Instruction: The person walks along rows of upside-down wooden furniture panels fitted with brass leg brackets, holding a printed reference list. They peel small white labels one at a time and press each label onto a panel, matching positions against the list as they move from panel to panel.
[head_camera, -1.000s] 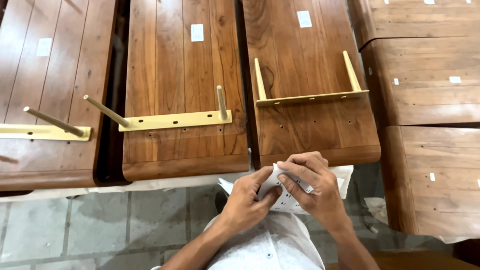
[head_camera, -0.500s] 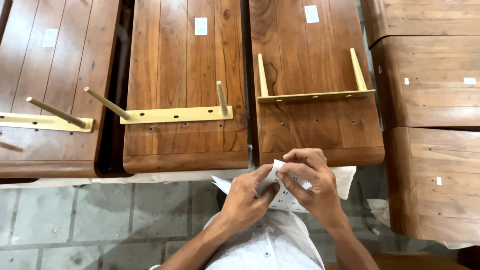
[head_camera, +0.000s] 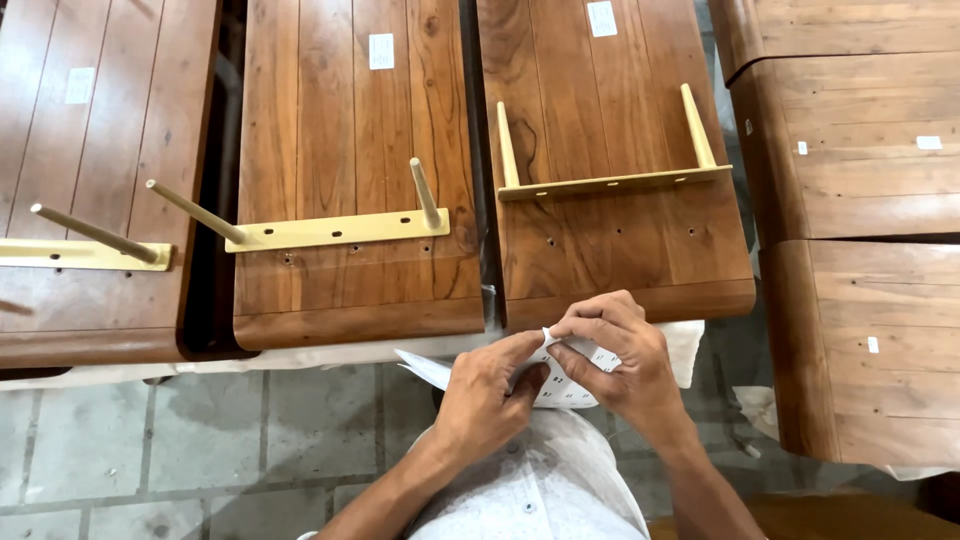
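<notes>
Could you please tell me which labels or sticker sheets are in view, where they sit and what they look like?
Sticker sheet: white, small dark marks, held by left hand and right hand.
Label: white rectangle, middle wooden panel.
Label: white rectangle, next panel.
Label: pale rectangle, leftmost panel.
Small white tags: right-hand panels.

Furniture workshop: unfinished wooden tabletops (head_camera: 360, 150) with brass brackets (head_camera: 335, 230).

Brown wooden panels (head_camera: 360, 150) lie side by side, grain running away from me, each with a small white sticker (head_camera: 381, 50). Brass-coloured brackets (head_camera: 335, 229) with upright pegs sit across three of them. Below is a grey tiled floor (head_camera: 200, 440). More wooden slabs (head_camera: 860, 150) are stacked at the right.
</notes>
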